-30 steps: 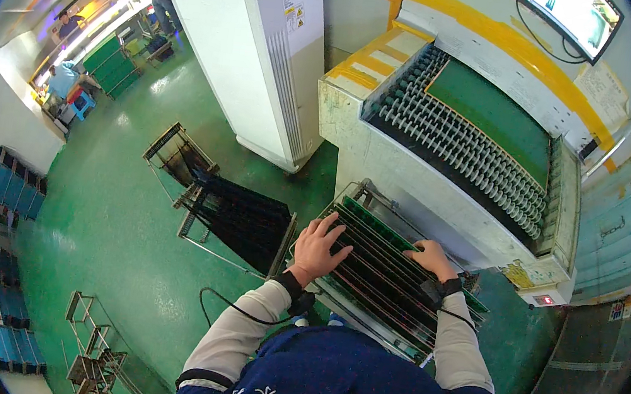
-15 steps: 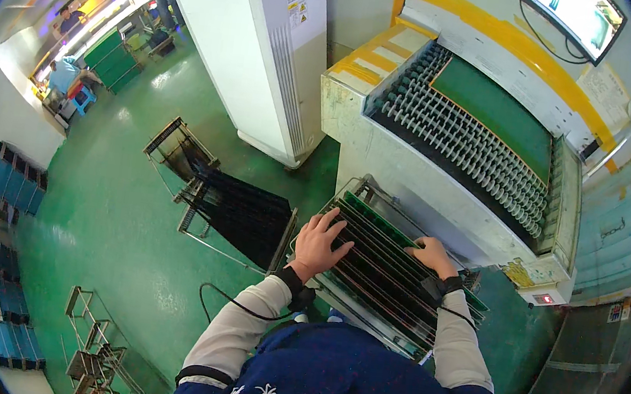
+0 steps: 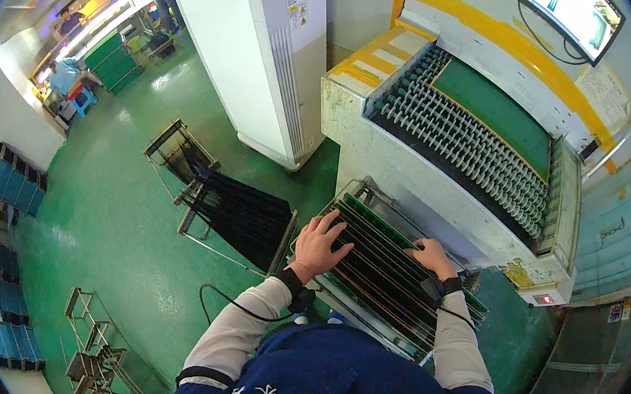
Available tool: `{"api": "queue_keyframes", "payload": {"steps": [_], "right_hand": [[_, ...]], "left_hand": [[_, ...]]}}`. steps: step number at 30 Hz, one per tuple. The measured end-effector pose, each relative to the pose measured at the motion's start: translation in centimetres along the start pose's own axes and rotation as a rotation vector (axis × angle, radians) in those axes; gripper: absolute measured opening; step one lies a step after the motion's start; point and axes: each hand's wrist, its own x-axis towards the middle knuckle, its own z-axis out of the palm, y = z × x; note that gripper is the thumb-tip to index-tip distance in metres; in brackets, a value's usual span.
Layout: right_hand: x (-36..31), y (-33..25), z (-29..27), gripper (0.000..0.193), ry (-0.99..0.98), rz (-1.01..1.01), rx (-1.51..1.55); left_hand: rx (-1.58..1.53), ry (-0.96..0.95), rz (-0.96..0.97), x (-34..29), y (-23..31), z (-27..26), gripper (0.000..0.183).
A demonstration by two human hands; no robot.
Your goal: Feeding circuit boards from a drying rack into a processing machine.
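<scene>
In front of me a metal rack [image 3: 350,302] holds a row of thin upright panels [image 3: 381,271], dark with pale edges. My left hand [image 3: 318,242] lies over the left part of the row with fingers spread, touching panel edges. Near the back of the row stands a green panel [image 3: 376,221]. On its upper edge toward the right, my right hand [image 3: 433,257] is closed, thumb and fingers bent over the edge; the fingertips are partly hidden. A black band with a cable is on each wrist.
Behind the rack stands a roller machine [image 3: 461,147] carrying a large green panel [image 3: 496,116]. To the left, a second rack [image 3: 240,212] is full of dark panels. A tall white cabinet [image 3: 269,59] rises behind it. Metal frames [image 3: 99,351] stand lower left. People work far off at upper left.
</scene>
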Motion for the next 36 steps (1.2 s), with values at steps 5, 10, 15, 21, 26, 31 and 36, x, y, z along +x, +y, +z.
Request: {"api": "queue_keyframes", "payload": {"steps": [5, 10, 15, 21, 26, 31, 36], "right_hand": [[0.0, -0.1, -0.1, 0.055, -0.015, 0.02, 0.018], [0.0, -0.1, 0.0, 0.056, 0.0, 0.012, 0.011], [0.0, 0.1, 0.0, 0.06, 0.001, 0.002, 0.008], [-0.2, -0.3, -0.2, 0.063, -0.006, 0.006, 0.013], [-0.4, -0.6, -0.4, 0.064, -0.002, 0.018, 0.006], [-0.4, -1.1, -0.6, 0.061, -0.026, 0.032, 0.002], [-0.4, -0.6, -0.5, 0.059, -0.011, 0.025, 0.001]], "left_hand": [[-0.011, -0.009, -0.012, 0.0, 0.0, 0.0, 0.054], [-0.001, 0.017, 0.003, 0.0, -0.1, 0.1, 0.053], [-0.002, 0.029, 0.012, 0.1, 0.0, 0.2, 0.053], [0.001, 0.031, 0.015, 0.0, -0.1, 0.1, 0.054], [0.005, 0.016, 0.013, 0.1, 0.0, -0.1, 0.054], [0.009, 0.021, 0.008, 0.0, 0.0, -0.1, 0.053], [0.008, 0.039, 0.021, 0.2, 0.1, 0.0, 0.053]]}}
